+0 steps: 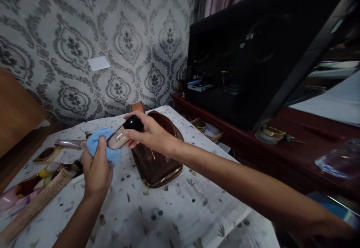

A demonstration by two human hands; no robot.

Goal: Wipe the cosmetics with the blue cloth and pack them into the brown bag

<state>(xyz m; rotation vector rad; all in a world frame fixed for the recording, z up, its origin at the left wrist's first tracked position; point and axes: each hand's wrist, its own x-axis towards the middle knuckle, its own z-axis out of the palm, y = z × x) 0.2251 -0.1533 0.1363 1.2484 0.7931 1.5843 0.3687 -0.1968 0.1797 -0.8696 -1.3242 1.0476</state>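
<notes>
In my right hand (143,128) is a small bottle (117,138) with clear walls, beige contents and a glossy black cap, tilted with its base toward the left. My left hand (97,165) is closed around a crumpled light blue cloth (102,132), which touches the base end of the bottle. Behind and below my right hand a brown leather bag (157,165) with gold zippers rests on the patterned white cloth (157,218). My right forearm hides part of the bag.
Several cosmetic items, a tube (70,143) and a compact (47,154) among them, lie at left beside a long beige strip (39,206). A large black screen (239,60) stands on the dark red desk (298,128) at right, near an open drawer (208,130).
</notes>
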